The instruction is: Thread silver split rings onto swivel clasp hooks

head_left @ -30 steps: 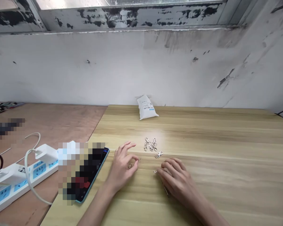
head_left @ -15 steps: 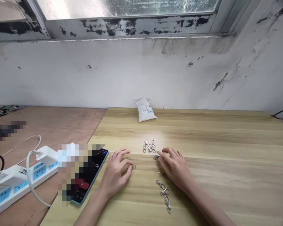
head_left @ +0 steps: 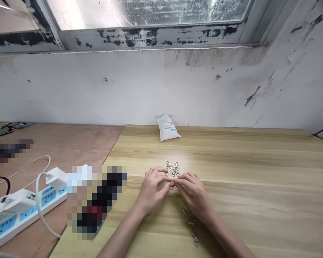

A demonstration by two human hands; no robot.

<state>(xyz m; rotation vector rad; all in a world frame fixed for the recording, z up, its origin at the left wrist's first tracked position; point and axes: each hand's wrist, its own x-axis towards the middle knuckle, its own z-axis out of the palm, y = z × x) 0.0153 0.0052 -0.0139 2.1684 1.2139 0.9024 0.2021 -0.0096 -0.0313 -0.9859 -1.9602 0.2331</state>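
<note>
My left hand (head_left: 154, 190) and my right hand (head_left: 192, 190) meet at their fingertips over the middle of the table. Between them is a small metal key ring (head_left: 172, 185), pinched by my left thumb and finger. The right fingertips close on a swivel clasp, mostly covered by the fingers. Just beyond lies a small group of silver swivel clasps (head_left: 173, 171). Nearer me, below my right hand, more clasps run in a loose line, the closest clasp (head_left: 195, 240) lying beside my right forearm.
A white labelled packet (head_left: 169, 129) stands at the table's back by the wall. To the left are a blurred-out phone (head_left: 98, 232) and a white power strip (head_left: 29, 211) with plugs and cables on a brown surface.
My left hand has moved right with the key ring, and my right hand slightly left with the clasp, so their fingertips now meet. The view has tilted up slightly.
</note>
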